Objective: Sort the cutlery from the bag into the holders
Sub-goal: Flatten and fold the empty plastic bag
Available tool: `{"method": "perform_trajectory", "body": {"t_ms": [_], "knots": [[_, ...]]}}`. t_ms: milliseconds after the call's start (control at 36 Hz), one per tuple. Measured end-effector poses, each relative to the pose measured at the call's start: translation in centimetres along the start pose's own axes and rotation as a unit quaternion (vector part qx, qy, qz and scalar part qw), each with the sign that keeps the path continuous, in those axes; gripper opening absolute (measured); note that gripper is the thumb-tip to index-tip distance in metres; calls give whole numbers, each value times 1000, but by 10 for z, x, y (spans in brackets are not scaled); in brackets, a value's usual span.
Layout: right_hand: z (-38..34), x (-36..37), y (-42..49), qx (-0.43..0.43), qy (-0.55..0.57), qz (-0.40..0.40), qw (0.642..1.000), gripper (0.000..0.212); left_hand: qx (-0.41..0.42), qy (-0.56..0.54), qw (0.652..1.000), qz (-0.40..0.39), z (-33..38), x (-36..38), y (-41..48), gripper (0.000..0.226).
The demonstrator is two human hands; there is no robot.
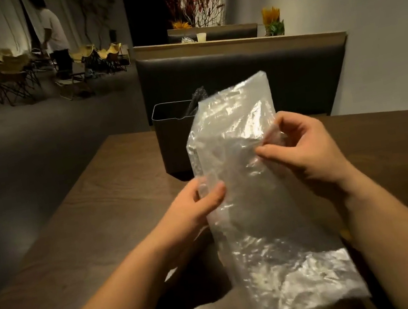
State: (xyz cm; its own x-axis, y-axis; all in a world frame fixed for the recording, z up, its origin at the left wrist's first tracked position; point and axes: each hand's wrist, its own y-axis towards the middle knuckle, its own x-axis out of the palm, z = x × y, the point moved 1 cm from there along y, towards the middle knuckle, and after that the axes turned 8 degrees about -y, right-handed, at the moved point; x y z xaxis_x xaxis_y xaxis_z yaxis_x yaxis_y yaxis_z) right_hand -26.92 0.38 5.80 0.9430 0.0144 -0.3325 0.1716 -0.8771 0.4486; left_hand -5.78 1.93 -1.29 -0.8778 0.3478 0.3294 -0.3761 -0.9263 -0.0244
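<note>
A clear, crinkled plastic bag (pixel 253 200) stands upright above the wooden table (pixel 104 211), between both hands. My left hand (pixel 195 207) pinches the bag's left edge with thumb and fingers. My right hand (pixel 304 148) pinches the bag's right side higher up. What the bag holds is too blurred to make out. Behind the bag stands a black rectangular holder (pixel 170 138) with dark wrapped items sticking out of its top; the bag hides its right part.
A dark padded booth seat back (pixel 238 75) rises behind the table. To the left lies open floor with folding chairs (pixel 11 73) and a person (pixel 53 36) standing far off. A wall runs along the right.
</note>
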Motion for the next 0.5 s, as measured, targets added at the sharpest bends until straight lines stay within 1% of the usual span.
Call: {"method": "perform_trajectory", "body": {"t_ms": [56, 83, 139, 167, 194, 250, 361, 417, 500], "knots": [[18, 3, 6, 37, -1, 52, 998, 15, 29, 58, 997, 43, 3, 0, 16, 40], [29, 5, 8, 65, 1, 73, 995, 14, 42, 89, 993, 61, 5, 0, 23, 33], [52, 7, 12, 133, 40, 97, 986, 14, 51, 141, 985, 90, 3, -7, 38, 15], [63, 7, 12, 161, 67, 98, 980, 13, 44, 147, 983, 97, 3, -11, 44, 11], [71, 8, 10, 180, 88, 95, 975, 13, 28, 139, 985, 97, 3, -11, 49, 12], [83, 8, 6, 205, 93, 77, 971, 17, 1, 125, 988, 91, 3, -15, 57, 12], [97, 10, -1, 238, 36, 30, 970, 20, 6, 150, 985, 91, -11, -31, 68, 12], [102, 12, -2, 252, 48, 22, 966, 15, 4, 130, 988, 85, -19, -38, 71, 12], [103, 14, 0, 249, 60, 15, 967, 11, -28, 87, 994, 59, -21, -48, 75, 17]]}}
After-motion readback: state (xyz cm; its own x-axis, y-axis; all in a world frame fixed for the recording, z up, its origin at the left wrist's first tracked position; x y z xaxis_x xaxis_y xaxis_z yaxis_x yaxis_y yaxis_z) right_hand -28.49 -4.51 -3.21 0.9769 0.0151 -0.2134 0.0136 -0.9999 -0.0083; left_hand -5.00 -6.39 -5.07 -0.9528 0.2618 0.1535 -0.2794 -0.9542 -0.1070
